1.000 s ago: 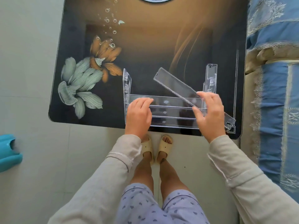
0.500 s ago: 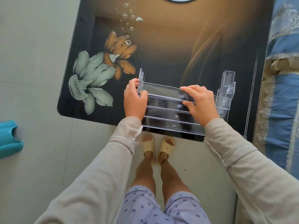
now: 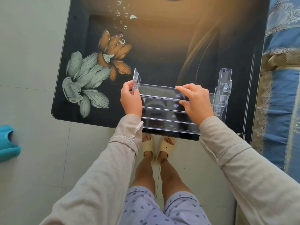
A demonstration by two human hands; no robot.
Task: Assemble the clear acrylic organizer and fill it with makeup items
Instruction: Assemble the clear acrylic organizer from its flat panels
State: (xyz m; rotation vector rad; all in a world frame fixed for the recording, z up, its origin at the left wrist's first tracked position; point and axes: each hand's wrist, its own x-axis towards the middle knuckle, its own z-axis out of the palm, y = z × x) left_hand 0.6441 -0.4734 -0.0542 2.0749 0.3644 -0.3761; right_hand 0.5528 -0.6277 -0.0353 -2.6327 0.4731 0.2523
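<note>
Nearest the person, the lower tiers of the clear acrylic organizer (image 3: pixel 168 120) sit at the near edge of the dark printed table (image 3: pixel 162 46), three stepped shelves already seated between the side panels. All tiers are empty; no makeup items show anywhere in view.

The left hand (image 3: pixel 130 99) grips the left side panel (image 3: pixel 136 80), thumb and fingers pinched on its front edge, bracing it upright. The right hand (image 3: pixel 197 101) grasps the top shelf strip (image 3: pixel 159 90), fingers curled over its far edge and thumb under its near edge.

Change noted: a second ago this strip was held loose and diagonal above the frame in the right hand, with the left hand flat on the shelves. It now lies level across the frame as the fourth tier, its left end meeting the left panel. Whether its right end is locked into the right side panel (image 3: pixel 224 88) cannot be told; the clear plastic hides the joint.

Judgement: assembly is near complete, seating of the top tier remains to be confirmed, and filling has not begun
</note>
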